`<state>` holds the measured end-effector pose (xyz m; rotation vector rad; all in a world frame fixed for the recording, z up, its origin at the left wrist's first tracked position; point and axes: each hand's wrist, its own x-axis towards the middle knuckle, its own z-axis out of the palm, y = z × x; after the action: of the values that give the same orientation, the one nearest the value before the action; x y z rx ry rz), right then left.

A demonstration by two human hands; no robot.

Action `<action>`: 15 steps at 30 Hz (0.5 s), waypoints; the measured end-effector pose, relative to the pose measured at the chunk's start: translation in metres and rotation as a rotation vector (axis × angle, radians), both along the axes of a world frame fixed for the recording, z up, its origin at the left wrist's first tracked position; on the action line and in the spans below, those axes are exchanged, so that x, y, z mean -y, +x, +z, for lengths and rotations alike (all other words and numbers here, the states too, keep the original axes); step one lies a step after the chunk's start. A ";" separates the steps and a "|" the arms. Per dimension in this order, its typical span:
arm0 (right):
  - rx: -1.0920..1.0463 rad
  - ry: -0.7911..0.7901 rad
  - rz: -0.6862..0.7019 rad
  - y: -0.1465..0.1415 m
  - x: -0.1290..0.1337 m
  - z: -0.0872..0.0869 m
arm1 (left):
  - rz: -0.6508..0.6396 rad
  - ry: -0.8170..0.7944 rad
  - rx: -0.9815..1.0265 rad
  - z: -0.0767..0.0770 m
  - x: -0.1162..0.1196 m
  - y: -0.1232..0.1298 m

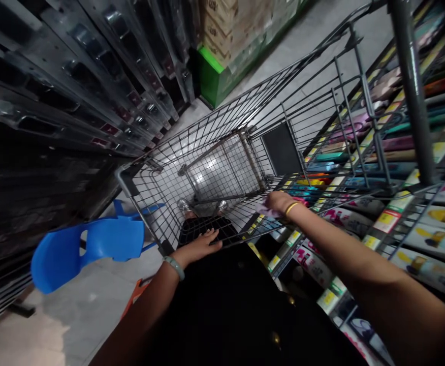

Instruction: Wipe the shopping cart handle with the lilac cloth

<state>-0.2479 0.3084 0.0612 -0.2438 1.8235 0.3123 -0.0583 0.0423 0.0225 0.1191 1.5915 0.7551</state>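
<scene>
At the lower left of the frame, a blue chair (112, 239) is seen just beside the wire shopping cart (282, 148); contact cannot be told. At lower centre, the left hand (201, 246) is laid at the cart's near rim, grip spread, nothing grasped; some steadying is presumably given. Right of centre, a pale purple cloth (265, 208) is pinched in the right hand (279, 201) by the cart's side, bunched, presumably so that it is kept within the fingers. At right, packaged goods (432, 216) are ranked behind price strips (388, 221), apparently for easy viewing.
</scene>
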 end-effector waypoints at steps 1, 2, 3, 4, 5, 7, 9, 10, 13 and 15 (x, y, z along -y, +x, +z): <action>0.029 -0.030 0.000 0.008 0.010 -0.002 | 0.002 -0.008 0.004 -0.004 -0.009 -0.003; 0.056 -0.074 0.000 0.017 0.022 -0.005 | 0.003 -0.021 0.003 -0.008 -0.019 -0.007; 0.068 -0.115 0.005 0.026 0.033 -0.009 | 0.003 -0.035 -0.003 -0.013 -0.030 -0.011; 0.079 -0.137 0.007 0.031 0.040 -0.013 | 0.003 -0.045 -0.014 -0.017 -0.041 -0.015; 0.086 -0.144 0.005 0.033 0.040 -0.017 | 0.001 -0.048 -0.025 -0.021 -0.052 -0.019; 0.082 -0.111 -0.004 0.023 0.021 -0.021 | -0.009 -0.026 -0.038 -0.028 -0.070 -0.028; 0.047 -0.032 -0.015 0.000 -0.020 -0.020 | -0.030 0.009 -0.029 -0.034 -0.084 -0.035; 0.014 0.018 -0.015 -0.012 -0.044 -0.019 | -0.040 0.023 -0.021 -0.037 -0.089 -0.037; -0.097 0.128 0.014 -0.039 -0.101 -0.013 | -0.053 0.040 -0.018 -0.044 -0.098 -0.042; -0.143 0.135 0.053 -0.046 -0.120 -0.011 | -0.055 0.038 -0.027 -0.049 -0.100 -0.044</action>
<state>-0.2943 0.4281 0.0505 -0.1794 1.9294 0.4989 -0.1018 0.1427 -0.0267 0.2008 1.5936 0.7445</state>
